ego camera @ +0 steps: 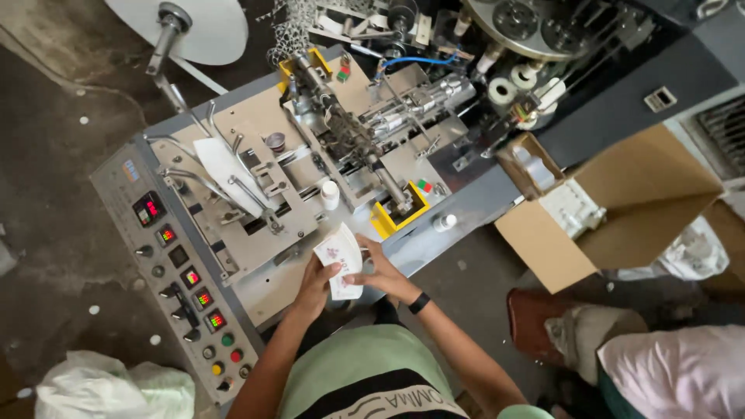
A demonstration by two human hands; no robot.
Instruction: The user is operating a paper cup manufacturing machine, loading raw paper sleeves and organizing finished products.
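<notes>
Because both the left hand (317,281) and right hand (378,273) have fingers gripping 1 loose stack of white packets (341,260) beside the machine (310,155), some could probably slip into its moving parts.

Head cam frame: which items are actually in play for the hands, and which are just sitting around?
In play:
- left hand and right hand, both holding the small stack of white packets
- machine table just beyond them

Lying about:
- open cardboard box
- white paper roll
- white bag on the floor
- small white bottle
</notes>
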